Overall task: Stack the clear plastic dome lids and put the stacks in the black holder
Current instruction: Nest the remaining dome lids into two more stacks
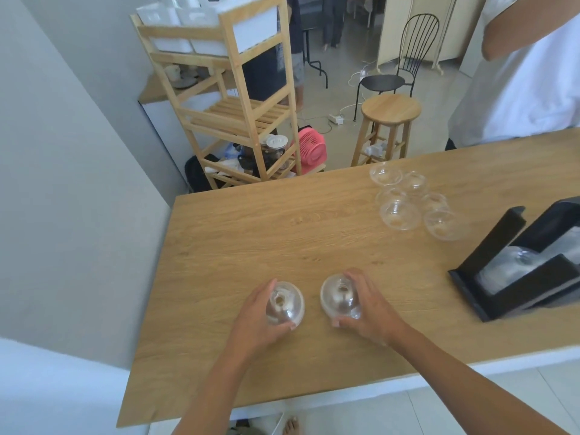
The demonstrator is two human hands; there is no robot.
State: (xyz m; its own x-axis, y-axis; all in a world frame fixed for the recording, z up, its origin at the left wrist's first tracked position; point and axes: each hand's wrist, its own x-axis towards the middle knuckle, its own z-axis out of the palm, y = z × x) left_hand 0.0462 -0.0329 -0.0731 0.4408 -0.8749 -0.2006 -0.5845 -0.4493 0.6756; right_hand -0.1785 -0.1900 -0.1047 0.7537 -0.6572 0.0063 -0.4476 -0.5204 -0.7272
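Note:
My left hand (255,318) grips a clear dome lid (286,304) above the near part of the wooden table (238,246). A second clear dome lid (340,298) sits in my right hand (368,306), a short gap to the right of the first. The two lids face each other without touching. Several more loose dome lids (411,204) lie in a cluster at the far right of the table. The black holder (489,246) stands tilted at the right edge, with clear lids (521,265) stacked inside it.
A person in a white shirt (530,76) stands behind the table's far right corner. Beyond the far edge stand a wooden shelf rack (226,98), a pink fan (310,149), a round wooden stool (390,111) and a black chair (405,58). A grey wall (62,183) borders the left.

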